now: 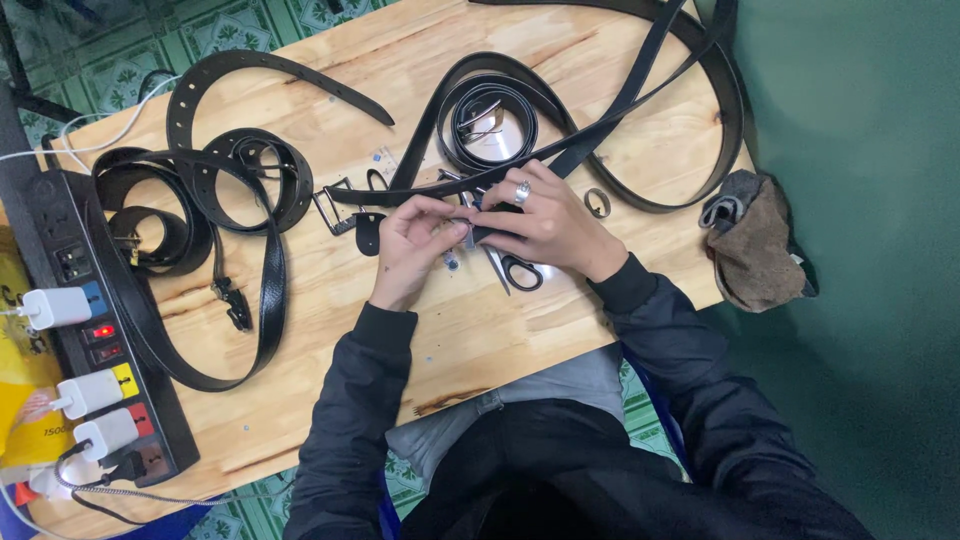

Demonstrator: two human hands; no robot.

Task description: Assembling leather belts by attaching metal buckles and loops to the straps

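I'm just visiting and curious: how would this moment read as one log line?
left hand: pinching belt end | right hand: pressing same belt end | scissors: under hands on wooden table | power strip: table's left edge

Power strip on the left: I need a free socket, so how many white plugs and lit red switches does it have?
White plugs in the power strip: 4, e.g.
Lit red switches: 1
Total: 5

Two hands, left hand (412, 240) and right hand (540, 225), pinching a black belt end (480, 232) together. Scissors (512, 268) just at six o'clock. Coiled belts (215, 190) at nine o'clock.
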